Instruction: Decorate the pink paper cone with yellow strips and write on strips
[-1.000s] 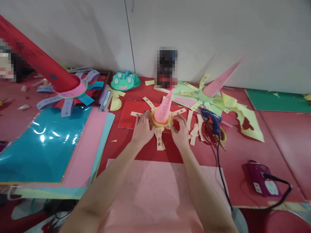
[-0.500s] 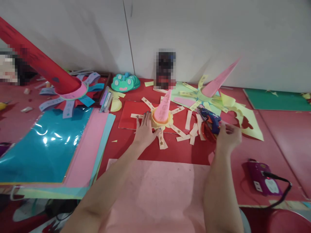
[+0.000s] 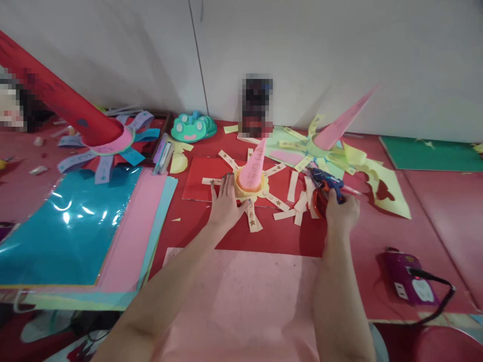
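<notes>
A pink cone (image 3: 252, 168) is topping a yellow collar (image 3: 249, 192), one strip (image 3: 253, 224) reading "B"; left hand (image 3: 224, 205) is lying spread, right hand (image 3: 342, 210) gripping a glue gun (image 3: 325, 179).

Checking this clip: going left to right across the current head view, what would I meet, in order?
Glossy blue rectangular sheet, green paper frog, left hand, central pink paper cone with writing, loose cream paper strips, right hand, purple box with a black cable.
</notes>
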The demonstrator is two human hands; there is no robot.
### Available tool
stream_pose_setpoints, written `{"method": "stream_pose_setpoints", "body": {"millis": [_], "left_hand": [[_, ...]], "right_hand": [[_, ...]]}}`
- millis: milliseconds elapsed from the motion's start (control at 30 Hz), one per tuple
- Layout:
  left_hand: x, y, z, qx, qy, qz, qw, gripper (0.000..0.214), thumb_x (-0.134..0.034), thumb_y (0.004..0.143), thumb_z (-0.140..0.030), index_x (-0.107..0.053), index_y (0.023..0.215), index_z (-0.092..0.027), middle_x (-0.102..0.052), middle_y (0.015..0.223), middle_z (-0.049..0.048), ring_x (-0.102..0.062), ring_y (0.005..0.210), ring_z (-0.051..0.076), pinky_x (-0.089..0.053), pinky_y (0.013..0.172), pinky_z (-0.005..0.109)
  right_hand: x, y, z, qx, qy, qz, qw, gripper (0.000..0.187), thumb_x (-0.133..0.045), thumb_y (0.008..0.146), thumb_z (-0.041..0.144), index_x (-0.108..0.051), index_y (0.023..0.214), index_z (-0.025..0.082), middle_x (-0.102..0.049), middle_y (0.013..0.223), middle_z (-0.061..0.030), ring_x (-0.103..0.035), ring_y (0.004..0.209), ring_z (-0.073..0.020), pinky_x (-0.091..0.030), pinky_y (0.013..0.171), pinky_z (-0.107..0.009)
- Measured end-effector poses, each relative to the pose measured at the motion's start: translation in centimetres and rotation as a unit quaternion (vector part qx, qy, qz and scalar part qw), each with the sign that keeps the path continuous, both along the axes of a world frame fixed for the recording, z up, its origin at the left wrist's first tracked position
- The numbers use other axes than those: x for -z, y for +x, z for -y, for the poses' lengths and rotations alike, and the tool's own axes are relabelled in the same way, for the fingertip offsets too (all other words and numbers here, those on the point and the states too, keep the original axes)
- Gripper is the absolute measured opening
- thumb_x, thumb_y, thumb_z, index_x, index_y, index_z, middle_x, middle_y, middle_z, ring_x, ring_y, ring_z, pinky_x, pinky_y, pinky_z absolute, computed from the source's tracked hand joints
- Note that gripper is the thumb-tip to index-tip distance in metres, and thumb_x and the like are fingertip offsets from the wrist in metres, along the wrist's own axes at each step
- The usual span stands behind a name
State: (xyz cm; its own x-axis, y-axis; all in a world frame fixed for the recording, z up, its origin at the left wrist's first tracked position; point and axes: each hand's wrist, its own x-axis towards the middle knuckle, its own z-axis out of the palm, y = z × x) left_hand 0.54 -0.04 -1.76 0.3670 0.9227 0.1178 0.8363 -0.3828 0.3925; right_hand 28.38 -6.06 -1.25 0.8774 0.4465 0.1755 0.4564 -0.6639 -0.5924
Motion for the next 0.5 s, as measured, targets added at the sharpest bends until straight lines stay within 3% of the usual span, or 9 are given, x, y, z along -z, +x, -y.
{"method": "stream_pose_setpoints", "body": {"millis": [167,300,500], "left_hand": [[-0.1,0.0,0.0,-0.006,-0.005,-0.011,1.0,0.074,-0.045,0.083,-0.043,-0.011,0.139,-0.009,-0.025,0.146,0.0179,-0.017,0.137,0.025,-0.009,0.111,0.052],[0.0,0.0,-0.1,-0.01,-0.005,-0.008,1.0,0.074,-0.047,0.082,-0.044,-0.013,0.138,-0.009,-0.025,0.145,0.0179,-0.017,0.137,0.025,-0.012,0.111,0.051],[0.0,0.0,-0.3,-0.012,0.006,0.023,1.0,0.076,-0.056,0.078,-0.041,-0.016,0.136,-0.012,-0.033,0.14,0.0199,-0.023,0.135,0.027,-0.015,0.11,0.051]], "right_hand": [[-0.7,-0.4,0.1,0.015,0.051,0.014,0.998,0.024,-0.047,0.076,0.038,-0.054,0.077,0.015,-0.056,0.085,-0.0128,-0.052,0.086,-0.0266,-0.039,0.083,-0.042],[-1.5,-0.9,0.4,0.042,0.093,0.022,0.994,0.03,-0.042,0.081,0.041,-0.055,0.088,0.015,-0.059,0.084,-0.0123,-0.056,0.083,-0.0265,-0.041,0.077,-0.041],[-1.9,-1.9,1.0,-0.001,0.107,0.074,0.992,0.037,-0.039,0.083,0.036,-0.058,0.105,0.012,-0.064,0.1,-0.0162,-0.058,0.094,-0.0287,-0.04,0.082,-0.042]]}}
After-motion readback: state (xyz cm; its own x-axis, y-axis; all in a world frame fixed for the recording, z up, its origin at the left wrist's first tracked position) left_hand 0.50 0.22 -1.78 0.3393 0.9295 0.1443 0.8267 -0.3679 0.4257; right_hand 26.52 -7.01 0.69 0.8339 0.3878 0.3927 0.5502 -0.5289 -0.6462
